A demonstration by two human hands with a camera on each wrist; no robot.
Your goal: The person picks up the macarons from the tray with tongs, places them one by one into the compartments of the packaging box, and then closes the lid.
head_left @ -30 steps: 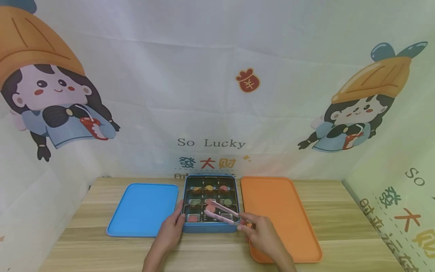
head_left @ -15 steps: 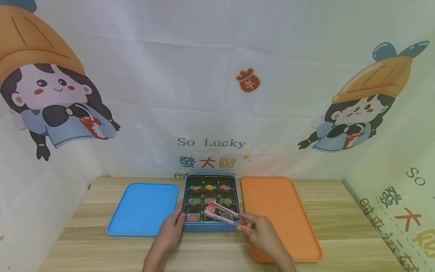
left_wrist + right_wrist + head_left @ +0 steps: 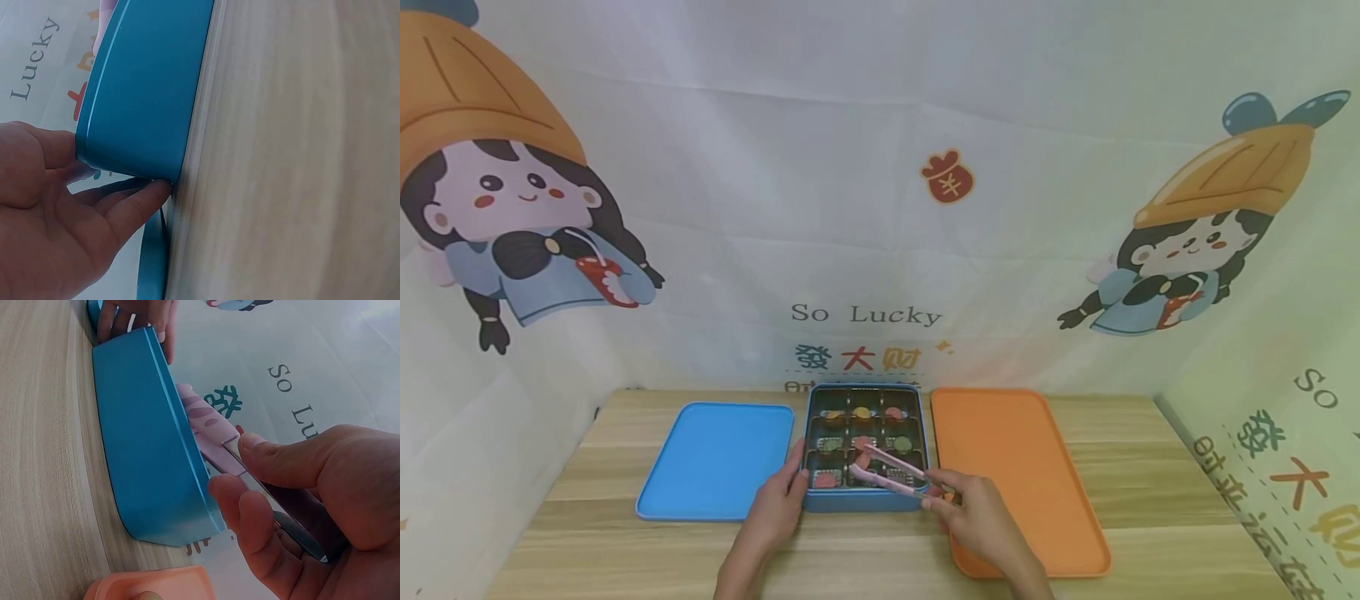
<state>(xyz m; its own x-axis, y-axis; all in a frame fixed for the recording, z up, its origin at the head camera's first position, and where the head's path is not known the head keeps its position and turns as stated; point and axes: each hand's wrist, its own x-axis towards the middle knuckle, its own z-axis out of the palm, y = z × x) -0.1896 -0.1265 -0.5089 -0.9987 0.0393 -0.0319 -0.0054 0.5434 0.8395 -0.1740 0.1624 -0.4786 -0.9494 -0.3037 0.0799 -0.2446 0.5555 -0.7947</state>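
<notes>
A blue tin stands on the table, its black divided insert holding small round pink, green and yellow pieces. My left hand rests against its left side, the thumb at the rim and fairly straight fingers along the wall. My right hand grips tongs with pink tips and metal arms. In the head view the tips reach into the front middle compartment, around a round pink piece, which sits low and partly hidden. A pink piece lies in the front left compartment.
A blue lid-like tray lies left of the tin. To the right is an orange tray, partly under my right forearm; a small tan thing shows on it. A printed cloth hangs behind the table.
The pink piece between the tong tips has sunk lower into the front middle compartment and shows less of its face. Both hands, the tin and the trays stay nearly where they were.
</notes>
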